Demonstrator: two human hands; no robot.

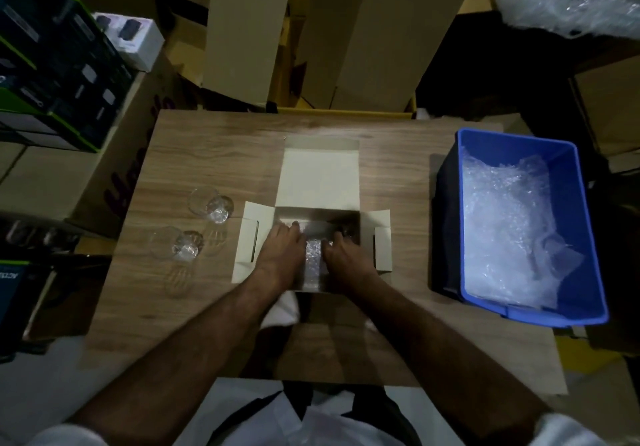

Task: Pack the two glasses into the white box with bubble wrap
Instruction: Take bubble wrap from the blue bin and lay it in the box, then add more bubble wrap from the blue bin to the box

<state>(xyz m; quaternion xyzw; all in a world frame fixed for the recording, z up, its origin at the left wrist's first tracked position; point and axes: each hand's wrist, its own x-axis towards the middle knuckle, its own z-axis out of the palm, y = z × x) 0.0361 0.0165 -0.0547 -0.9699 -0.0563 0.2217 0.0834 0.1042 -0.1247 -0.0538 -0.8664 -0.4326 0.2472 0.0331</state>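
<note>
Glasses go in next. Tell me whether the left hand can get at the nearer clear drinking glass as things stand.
Probably yes: the left hand is in the white cardboard box, and bare table lies between it and the nearer clear drinking glass.

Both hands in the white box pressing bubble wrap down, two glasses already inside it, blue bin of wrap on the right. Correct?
Not quite. The head view shows both glasses on the table, left of the white box, not inside. Rest holds: left hand, right hand, bubble wrap, blue bin.
</note>
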